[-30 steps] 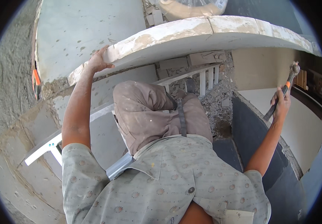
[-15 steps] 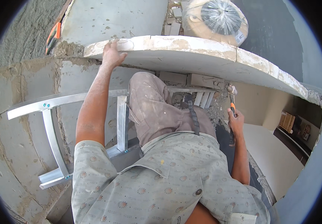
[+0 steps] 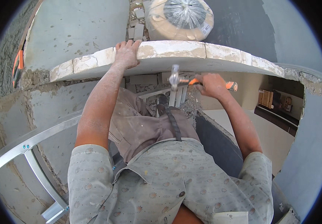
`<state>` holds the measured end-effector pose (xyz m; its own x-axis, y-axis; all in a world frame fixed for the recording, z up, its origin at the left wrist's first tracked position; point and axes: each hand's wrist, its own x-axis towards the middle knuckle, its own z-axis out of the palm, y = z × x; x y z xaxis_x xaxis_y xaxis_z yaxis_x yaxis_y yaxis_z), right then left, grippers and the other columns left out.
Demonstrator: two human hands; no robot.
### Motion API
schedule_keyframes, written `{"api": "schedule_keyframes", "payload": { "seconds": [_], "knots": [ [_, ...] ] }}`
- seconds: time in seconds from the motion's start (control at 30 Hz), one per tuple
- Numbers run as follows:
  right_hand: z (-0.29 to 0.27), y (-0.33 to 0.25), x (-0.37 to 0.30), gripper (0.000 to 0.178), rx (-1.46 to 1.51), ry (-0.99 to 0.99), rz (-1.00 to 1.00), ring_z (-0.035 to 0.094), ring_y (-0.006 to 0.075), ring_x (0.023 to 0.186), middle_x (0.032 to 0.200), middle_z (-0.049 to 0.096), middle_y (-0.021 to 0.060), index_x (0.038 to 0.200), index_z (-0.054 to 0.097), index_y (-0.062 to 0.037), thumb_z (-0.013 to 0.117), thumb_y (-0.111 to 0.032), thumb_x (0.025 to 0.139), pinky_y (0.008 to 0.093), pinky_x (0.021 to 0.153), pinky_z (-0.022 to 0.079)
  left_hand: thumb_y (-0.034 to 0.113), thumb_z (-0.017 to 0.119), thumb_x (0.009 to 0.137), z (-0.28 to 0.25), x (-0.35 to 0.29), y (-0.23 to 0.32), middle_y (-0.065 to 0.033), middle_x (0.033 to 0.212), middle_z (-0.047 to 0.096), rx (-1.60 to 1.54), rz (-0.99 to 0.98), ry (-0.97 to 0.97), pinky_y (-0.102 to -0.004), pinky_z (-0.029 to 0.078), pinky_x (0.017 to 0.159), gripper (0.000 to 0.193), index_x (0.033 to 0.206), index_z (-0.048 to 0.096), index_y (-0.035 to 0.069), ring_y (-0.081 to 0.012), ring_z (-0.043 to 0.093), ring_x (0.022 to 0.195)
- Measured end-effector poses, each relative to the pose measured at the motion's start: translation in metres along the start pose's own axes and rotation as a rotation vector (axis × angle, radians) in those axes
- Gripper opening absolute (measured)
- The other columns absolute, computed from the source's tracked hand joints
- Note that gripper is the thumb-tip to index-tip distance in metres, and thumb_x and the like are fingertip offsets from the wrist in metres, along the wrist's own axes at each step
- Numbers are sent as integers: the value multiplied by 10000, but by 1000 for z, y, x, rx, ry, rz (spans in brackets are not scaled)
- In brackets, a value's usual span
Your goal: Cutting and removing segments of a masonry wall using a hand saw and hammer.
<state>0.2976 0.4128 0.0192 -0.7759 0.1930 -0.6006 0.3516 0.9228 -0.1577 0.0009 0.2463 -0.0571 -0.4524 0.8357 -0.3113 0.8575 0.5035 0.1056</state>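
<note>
My left hand (image 3: 127, 55) grips the top edge of a thin curved wall (image 3: 168, 49), its fingers hooked over the chipped white rim. In my right hand (image 3: 210, 85) is a hammer (image 3: 174, 78) with an orange and black handle. I hold it sideways in front of the wall, the metal head pointing left and apart from the wall's face. The fingers of my right hand are wrapped round the middle of the handle.
A metal ladder (image 3: 43, 137) leans at the left beside my legs. Beyond the wall lie a plastic-wrapped beige ring-shaped bundle (image 3: 179, 33) and broken tile pieces (image 3: 138, 31). An orange-handled tool (image 3: 19, 61) rests at far left. An opening drops to a room (image 3: 250, 134) on the right.
My right hand has risen up and left toward the wall, turning the hammer from upright to sideways. The view has shifted right, and my left hand has slid rightward along the rim.
</note>
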Motion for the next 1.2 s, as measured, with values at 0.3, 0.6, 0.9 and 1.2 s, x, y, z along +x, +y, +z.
{"api": "schedule_keyframes", "payload": {
  "seconds": [0.3, 0.6, 0.9, 1.2],
  "knots": [
    [24, -1, 2, 328, -59, -234, -158, 675, 351, 867, 867, 695, 160, 1106, 662, -112, 679, -324, 857, 472, 732, 528, 224, 822, 691, 13, 4, -7, -137, 1258, 546, -14, 23, 61, -501, 308, 1071, 837, 1428, 428, 172, -349, 488, 1224],
    [22, -1, 22, 418, -25, 115, 15, 680, 335, 832, 910, 703, 119, 1198, 646, -141, 697, -351, 841, 449, 702, 532, 147, 745, 720, 18, 7, -12, -132, 1285, 524, -17, -1, 10, -510, 294, 1075, 774, 1428, 438, 214, -341, 481, 1224],
    [4, -5, 41, 449, 69, 229, -28, 671, 373, 813, 898, 706, 159, 1233, 657, -122, 686, -368, 859, 457, 714, 530, 159, 773, 674, -3, 32, -20, -132, 1302, 546, -86, -7, -93, -518, 299, 1073, 840, 1436, 428, 229, -353, 476, 1254],
    [57, -8, -19, 424, 549, 482, 111, 692, 356, 853, 942, 709, 189, 1159, 694, -52, 756, -315, 833, 434, 724, 523, 205, 832, 610, -11, 61, -27, -127, 1311, 560, -94, -5, -109, -522, 321, 1061, 934, 1449, 422, 201, -350, 484, 1260]
  ]
}}
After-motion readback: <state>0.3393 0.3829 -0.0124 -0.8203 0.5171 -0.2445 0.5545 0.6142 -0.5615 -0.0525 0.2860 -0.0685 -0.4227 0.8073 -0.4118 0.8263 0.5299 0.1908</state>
